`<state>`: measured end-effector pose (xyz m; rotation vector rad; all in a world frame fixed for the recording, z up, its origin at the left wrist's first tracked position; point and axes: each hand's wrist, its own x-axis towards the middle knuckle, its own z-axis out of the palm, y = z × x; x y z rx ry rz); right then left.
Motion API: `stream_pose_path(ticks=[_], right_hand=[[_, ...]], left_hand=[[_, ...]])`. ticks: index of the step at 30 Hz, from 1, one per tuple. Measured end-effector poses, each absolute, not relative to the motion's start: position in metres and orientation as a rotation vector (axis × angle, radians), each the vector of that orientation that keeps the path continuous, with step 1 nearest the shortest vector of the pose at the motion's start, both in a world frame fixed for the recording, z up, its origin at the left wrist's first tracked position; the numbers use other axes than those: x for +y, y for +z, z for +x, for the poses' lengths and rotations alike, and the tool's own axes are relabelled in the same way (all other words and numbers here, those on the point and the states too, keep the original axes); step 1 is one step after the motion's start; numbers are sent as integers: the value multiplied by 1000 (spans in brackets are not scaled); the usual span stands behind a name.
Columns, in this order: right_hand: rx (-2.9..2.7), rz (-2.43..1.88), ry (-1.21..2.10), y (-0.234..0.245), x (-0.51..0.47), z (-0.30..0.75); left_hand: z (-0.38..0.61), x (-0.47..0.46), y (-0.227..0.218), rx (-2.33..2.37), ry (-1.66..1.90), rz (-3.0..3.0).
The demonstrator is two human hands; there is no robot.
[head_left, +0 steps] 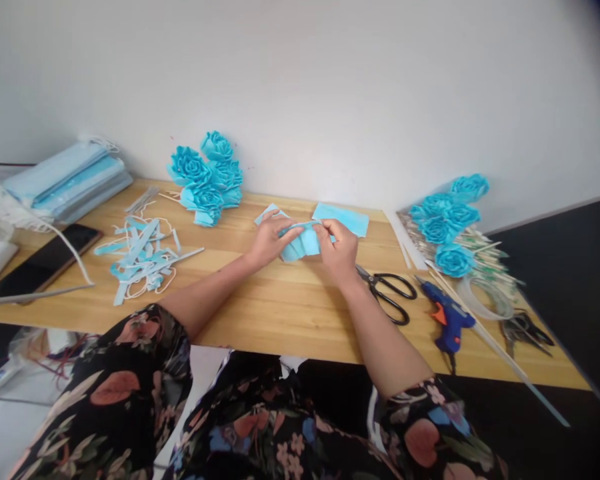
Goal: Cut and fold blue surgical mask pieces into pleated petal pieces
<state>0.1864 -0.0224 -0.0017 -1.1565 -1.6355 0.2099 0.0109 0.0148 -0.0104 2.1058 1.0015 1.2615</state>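
Note:
Both hands hold one folded piece of light blue mask fabric (303,243) just above the wooden table (280,307). My left hand (270,239) pinches its left edge. My right hand (337,248) pinches its right edge with thumb and fingers closed. Two flat blue fabric pieces lie just behind my hands, one at the right (341,219) and one at the left (267,212).
Finished blue fabric roses (207,177) lean on the wall; more roses on sticks (447,223) lie at the right. Black scissors (390,290) and a blue glue gun (447,320) sit right of my hands. Cut strips (143,257), a phone (45,260) and stacked masks (65,180) lie left.

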Motion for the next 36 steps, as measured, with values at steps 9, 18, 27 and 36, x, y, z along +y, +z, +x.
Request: stream_pose_path(ticks=[9, 18, 27, 36], right_hand=[[-1288, -1251, 350, 1, -16, 194], [-1233, -1289, 379, -3, -12, 196], [-1227, -1271, 407, -8, -9, 197], [-1269, -1274, 348, -7, -8, 199]], left_hand=[[11, 20, -12, 967, 1304, 1294], [9, 23, -15, 961, 1324, 1236], [16, 23, -19, 859, 1347, 1082], [15, 22, -14, 822, 1324, 1069]])
